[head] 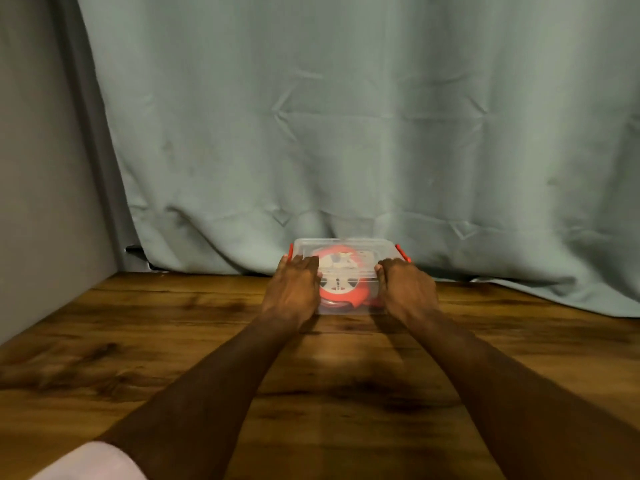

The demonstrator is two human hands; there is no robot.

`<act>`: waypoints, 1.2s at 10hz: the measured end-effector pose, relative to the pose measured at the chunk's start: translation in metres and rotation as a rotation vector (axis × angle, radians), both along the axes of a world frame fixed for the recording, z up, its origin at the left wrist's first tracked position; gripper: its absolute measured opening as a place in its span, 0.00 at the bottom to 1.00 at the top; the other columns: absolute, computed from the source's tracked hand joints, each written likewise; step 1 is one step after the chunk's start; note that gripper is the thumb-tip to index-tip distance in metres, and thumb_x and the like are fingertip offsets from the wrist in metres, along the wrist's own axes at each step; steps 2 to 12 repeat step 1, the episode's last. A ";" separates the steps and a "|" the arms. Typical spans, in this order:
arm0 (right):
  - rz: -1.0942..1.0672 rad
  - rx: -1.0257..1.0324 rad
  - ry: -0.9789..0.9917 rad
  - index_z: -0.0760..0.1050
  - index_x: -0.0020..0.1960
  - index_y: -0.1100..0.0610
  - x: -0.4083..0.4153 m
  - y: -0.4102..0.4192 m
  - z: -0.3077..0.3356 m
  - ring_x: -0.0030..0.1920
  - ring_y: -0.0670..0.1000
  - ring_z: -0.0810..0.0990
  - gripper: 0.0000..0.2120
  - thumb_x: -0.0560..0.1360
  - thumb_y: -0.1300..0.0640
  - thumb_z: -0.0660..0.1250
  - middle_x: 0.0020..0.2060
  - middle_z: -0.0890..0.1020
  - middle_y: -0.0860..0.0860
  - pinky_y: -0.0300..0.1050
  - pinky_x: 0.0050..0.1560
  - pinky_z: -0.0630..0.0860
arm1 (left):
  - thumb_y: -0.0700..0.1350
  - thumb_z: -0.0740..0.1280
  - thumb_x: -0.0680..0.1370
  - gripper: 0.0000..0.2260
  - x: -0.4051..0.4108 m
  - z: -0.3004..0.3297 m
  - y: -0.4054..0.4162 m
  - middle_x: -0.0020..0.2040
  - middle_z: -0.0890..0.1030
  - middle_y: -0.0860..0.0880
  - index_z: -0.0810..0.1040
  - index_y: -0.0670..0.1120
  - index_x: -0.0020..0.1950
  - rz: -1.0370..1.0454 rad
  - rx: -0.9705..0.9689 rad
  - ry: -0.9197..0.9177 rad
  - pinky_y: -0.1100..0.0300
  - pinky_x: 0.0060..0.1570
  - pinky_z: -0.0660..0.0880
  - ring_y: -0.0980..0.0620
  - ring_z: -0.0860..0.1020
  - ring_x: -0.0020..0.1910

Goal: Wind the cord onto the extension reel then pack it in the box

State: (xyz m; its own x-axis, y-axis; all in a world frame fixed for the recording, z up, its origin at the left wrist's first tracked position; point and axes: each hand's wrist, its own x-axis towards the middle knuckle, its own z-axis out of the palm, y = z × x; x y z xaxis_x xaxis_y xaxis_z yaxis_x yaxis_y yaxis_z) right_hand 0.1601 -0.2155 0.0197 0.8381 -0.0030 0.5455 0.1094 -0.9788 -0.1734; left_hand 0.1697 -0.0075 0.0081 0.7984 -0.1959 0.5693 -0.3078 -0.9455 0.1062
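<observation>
The extension reel (pixel 341 284) — a round red body with a pale socket face — is lying flat inside the clear plastic box (pixel 346 244), visible through the lid (pixel 360 252) that is sitting on top. The reel is showing between the two sets of fingers, directly below the lid panel they are pressing. A dark length of cord (pixel 334 304) is curving along the reel's near edge, inside the box wall.

The left hand (pixel 292 291) is resting on the lid's left portion; its fingers (pixel 306 263) are lying extended and flat, grasping nothing. The right hand (pixel 407 289) is resting on the lid's right portion, fingers (pixel 389 265) likewise extended and pressing down, not curled round anything.

Just outboard of the left fingertips, a red latch (pixel 290 251) is standing at the box's left end. Just outboard of the right fingertips, a second red latch (pixel 403 252) is standing at the right end. Whether either latch is engaged cannot be told.

The box is sitting on the wooden surface (pixel 173 358), beyond the fingertips, close against a grey-green curtain (pixel 346 116) hanging behind it. A pale sleeve (pixel 93 462) is showing at the lower left edge.
</observation>
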 end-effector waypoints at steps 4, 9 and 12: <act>0.019 0.012 -0.082 0.76 0.69 0.53 -0.024 0.001 0.025 0.65 0.58 0.79 0.19 0.86 0.48 0.53 0.65 0.81 0.56 0.50 0.60 0.76 | 0.52 0.52 0.84 0.25 -0.023 0.018 0.007 0.79 0.63 0.45 0.59 0.45 0.79 0.027 -0.061 -0.070 0.53 0.79 0.48 0.50 0.58 0.79; 0.019 0.012 -0.082 0.76 0.69 0.53 -0.024 0.001 0.025 0.65 0.58 0.79 0.19 0.86 0.48 0.53 0.65 0.81 0.56 0.50 0.60 0.76 | 0.52 0.52 0.84 0.25 -0.023 0.018 0.007 0.79 0.63 0.45 0.59 0.45 0.79 0.027 -0.061 -0.070 0.53 0.79 0.48 0.50 0.58 0.79; 0.019 0.012 -0.082 0.76 0.69 0.53 -0.024 0.001 0.025 0.65 0.58 0.79 0.19 0.86 0.48 0.53 0.65 0.81 0.56 0.50 0.60 0.76 | 0.52 0.52 0.84 0.25 -0.023 0.018 0.007 0.79 0.63 0.45 0.59 0.45 0.79 0.027 -0.061 -0.070 0.53 0.79 0.48 0.50 0.58 0.79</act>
